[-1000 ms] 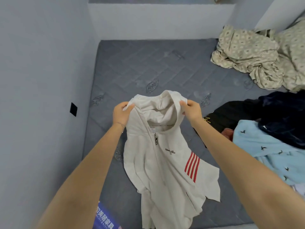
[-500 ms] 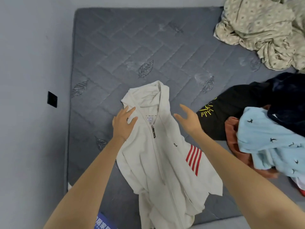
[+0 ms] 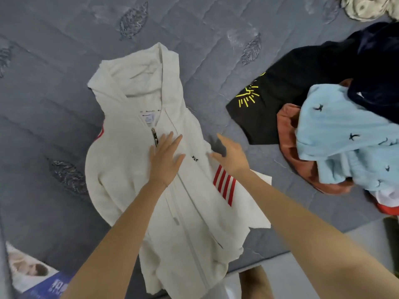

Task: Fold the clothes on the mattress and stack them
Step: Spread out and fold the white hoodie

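Observation:
A white zip-up hoodie (image 3: 129, 160) with red stripes lies face up on the grey quilted mattress (image 3: 54, 61), hood pointing away from me, its hem hanging over the near edge. My left hand (image 3: 166, 158) lies flat on the chest just right of the zipper, fingers straight. My right hand (image 3: 232, 157) hovers open over the hoodie's right side by the red stripes, holding nothing. To the right lies a heap of unfolded clothes: a black garment (image 3: 287, 93) with a yellow print, a light blue one (image 3: 345, 137), a rust-coloured one (image 3: 289, 134) and a dark navy one (image 3: 380, 72).
A beige patterned blanket (image 3: 367, 7) is bunched at the far right corner. A printed label (image 3: 36, 275) sits on the mattress's near left corner. The floor (image 3: 323, 251) shows beyond the near edge.
Both hands let go of the hood and laid the hoodie flat. They moved down from the collar to the chest, and my view came closer to the mattress.

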`<state>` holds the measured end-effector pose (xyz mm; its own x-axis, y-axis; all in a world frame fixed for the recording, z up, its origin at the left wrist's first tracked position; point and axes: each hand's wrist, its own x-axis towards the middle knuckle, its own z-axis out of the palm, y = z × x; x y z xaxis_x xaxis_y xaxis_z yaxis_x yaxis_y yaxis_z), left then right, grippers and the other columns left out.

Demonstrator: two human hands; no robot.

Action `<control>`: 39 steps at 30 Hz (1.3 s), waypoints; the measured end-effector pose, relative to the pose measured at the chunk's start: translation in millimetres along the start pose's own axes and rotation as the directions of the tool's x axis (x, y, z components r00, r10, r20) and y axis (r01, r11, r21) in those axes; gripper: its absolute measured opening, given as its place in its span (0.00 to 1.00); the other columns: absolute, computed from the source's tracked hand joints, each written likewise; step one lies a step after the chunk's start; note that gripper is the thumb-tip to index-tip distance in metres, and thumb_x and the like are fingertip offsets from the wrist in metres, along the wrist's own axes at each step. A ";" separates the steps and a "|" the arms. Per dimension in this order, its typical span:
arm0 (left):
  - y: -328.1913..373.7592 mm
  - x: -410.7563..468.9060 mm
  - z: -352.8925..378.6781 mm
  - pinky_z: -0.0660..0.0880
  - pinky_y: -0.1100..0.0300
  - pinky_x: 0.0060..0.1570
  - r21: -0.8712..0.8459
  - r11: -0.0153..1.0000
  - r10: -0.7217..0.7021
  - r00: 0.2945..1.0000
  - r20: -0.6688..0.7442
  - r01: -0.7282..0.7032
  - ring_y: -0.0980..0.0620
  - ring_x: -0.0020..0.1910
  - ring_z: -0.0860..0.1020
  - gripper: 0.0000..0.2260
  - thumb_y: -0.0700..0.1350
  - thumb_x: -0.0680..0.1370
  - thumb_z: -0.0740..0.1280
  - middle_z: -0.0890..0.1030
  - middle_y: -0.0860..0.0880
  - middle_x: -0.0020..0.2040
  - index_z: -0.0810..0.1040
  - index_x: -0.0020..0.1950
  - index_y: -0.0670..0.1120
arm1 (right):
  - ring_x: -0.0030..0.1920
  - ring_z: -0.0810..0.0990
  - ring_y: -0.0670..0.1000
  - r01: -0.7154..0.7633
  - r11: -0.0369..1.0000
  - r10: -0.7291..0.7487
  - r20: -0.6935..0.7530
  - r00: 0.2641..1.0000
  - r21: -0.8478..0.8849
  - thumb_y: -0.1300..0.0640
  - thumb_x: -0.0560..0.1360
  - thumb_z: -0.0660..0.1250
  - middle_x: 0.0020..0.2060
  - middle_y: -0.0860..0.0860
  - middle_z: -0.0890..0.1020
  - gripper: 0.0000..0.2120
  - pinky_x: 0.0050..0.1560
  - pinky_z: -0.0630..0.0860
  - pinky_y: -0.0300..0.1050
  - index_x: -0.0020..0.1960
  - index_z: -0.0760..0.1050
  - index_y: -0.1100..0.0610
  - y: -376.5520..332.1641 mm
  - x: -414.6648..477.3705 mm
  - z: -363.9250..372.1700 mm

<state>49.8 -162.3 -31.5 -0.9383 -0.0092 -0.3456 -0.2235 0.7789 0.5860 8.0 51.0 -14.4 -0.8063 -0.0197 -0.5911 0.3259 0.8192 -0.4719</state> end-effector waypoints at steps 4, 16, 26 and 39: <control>16.9 25.2 30.0 0.42 0.44 0.74 0.040 0.995 0.093 0.995 0.029 -0.094 0.52 0.79 0.46 0.21 0.47 0.83 0.58 0.54 0.52 0.79 0.62 0.77 0.53 | 0.70 0.71 0.55 -0.067 0.996 0.069 0.047 0.997 -0.052 0.45 0.79 0.64 0.74 0.49 0.69 0.30 0.70 0.70 0.56 0.78 0.58 0.45 35.1 9.9 8.4; 51.1 63.8 59.3 0.38 0.44 0.74 0.323 0.932 0.107 0.975 0.193 -0.166 0.50 0.78 0.40 0.16 0.47 0.85 0.51 0.48 0.51 0.80 0.71 0.70 0.54 | 0.35 0.69 0.47 0.119 0.989 -0.124 0.042 0.991 0.092 0.52 0.80 0.65 0.31 0.45 0.70 0.16 0.40 0.66 0.43 0.35 0.66 0.51 44.6 14.5 -0.2; 97.8 76.0 53.5 0.50 0.47 0.73 0.149 0.968 0.197 0.980 0.032 -0.199 0.47 0.68 0.70 0.10 0.45 0.82 0.59 0.80 0.47 0.59 0.79 0.56 0.46 | 0.35 0.76 0.44 0.132 0.983 -0.131 -0.016 0.991 0.130 0.44 0.81 0.61 0.33 0.43 0.75 0.10 0.37 0.72 0.38 0.42 0.67 0.45 72.0 12.7 -42.1; 169.4 118.1 68.6 0.73 0.46 0.60 0.021 0.988 0.154 0.962 -0.225 -0.153 0.45 0.51 0.78 0.09 0.44 0.82 0.61 0.82 0.44 0.50 0.79 0.54 0.43 | 0.39 0.80 0.41 0.163 0.960 -0.138 -0.120 0.983 0.228 0.46 0.78 0.66 0.42 0.40 0.77 0.06 0.41 0.75 0.30 0.52 0.73 0.46 95.4 48.0 -123.7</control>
<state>-80.8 11.5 -23.3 -0.9965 -0.0302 -0.0773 -0.0716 0.7841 0.6164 -60.6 199.1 -6.9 -0.8970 -0.0637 -0.4374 0.2942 0.6524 -0.6984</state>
